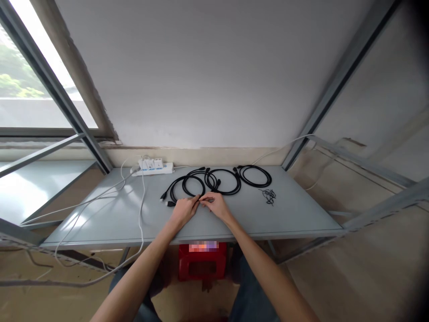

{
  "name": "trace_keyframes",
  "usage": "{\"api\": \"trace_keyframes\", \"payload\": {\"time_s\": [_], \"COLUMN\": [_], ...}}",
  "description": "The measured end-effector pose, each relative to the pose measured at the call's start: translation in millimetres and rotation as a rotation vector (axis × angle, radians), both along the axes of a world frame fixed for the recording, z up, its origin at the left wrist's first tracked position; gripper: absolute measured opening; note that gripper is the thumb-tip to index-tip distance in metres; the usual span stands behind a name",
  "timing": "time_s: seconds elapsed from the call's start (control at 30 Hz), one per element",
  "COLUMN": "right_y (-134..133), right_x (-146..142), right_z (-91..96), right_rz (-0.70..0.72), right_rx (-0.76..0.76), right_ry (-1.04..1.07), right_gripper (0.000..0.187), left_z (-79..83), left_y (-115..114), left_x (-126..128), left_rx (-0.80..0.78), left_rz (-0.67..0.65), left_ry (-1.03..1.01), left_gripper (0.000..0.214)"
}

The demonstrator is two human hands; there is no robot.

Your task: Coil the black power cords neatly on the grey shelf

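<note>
My left hand is closed on the near right side of a looped black cable, whose plug ends stick out to the left. Close beside it, my right hand has its fingertips pinched together at the same spot on the loop. Whatever thin thing those fingertips hold is too small to make out. Behind my hands lies another coiled black cable, and a third coil rests farther right. A small tangle of thin black ties lies right of my right hand.
At the back left, a white power strip holds several plugs. A white cord runs from there over the front edge of the grey shelf. Metal uprights stand at both sides, and a red stool is underneath.
</note>
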State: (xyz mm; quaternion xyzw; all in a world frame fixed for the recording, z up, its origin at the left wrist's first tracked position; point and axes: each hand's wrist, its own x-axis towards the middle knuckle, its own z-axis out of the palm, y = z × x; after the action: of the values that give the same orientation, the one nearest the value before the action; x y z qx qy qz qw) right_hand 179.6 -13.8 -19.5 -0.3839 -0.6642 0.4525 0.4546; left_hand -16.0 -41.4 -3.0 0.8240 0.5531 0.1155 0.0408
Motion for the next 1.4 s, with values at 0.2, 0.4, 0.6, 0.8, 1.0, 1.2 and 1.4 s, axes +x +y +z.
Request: {"api": "trace_keyframes", "payload": {"time_s": [0.2, 0.4, 0.6, 0.8, 1.0, 1.2, 1.4], "right_y": [-1.6, -3.0, 0.5, -0.9, -5.4, -7.8, -10.5], "right_x": [-1.2, -0.7, -1.5, -2.0, -0.1, 2.2, 2.9], "right_z": [-4.8, -13.9, -17.0, -15.0, -8.7, -6.6, -8.4], "right_rz": [-0.063, -0.076, -0.109, -0.106, -0.032, -0.011, -0.035], "right_rx": [0.357, 0.584, 0.571, 0.560, 0.550, 0.523, 0.520], "right_ry": [-0.179, -0.318, -0.375, -0.381, -0.406, -0.417, -0.433], "right_gripper": [0.015, 0.024, 0.021, 0.024, 0.053, 0.066, 0.060], "left_z": [1.8, -0.1, 2.2, 6.8, 5.7, 6.5, 1.5], "left_y": [-0.5, 0.8, 1.1, -1.3, -0.9, -1.8, -1.1], "left_x": [0.8, 1.1, 1.7, 2.5, 0.9, 1.3, -0.3], "left_rx": [0.001, 0.008, -0.001, -0.013, -0.003, 0.004, 0.026], "left_rz": [0.003, -0.007, -0.008, 0.012, 0.009, 0.022, 0.022], "left_ry": [0.021, 0.006, -0.005, 0.016, -0.007, -0.008, -0.007], "left_gripper": [0.049, 0.046, 0.043, 0.045, 0.045, 0.045, 0.046]}}
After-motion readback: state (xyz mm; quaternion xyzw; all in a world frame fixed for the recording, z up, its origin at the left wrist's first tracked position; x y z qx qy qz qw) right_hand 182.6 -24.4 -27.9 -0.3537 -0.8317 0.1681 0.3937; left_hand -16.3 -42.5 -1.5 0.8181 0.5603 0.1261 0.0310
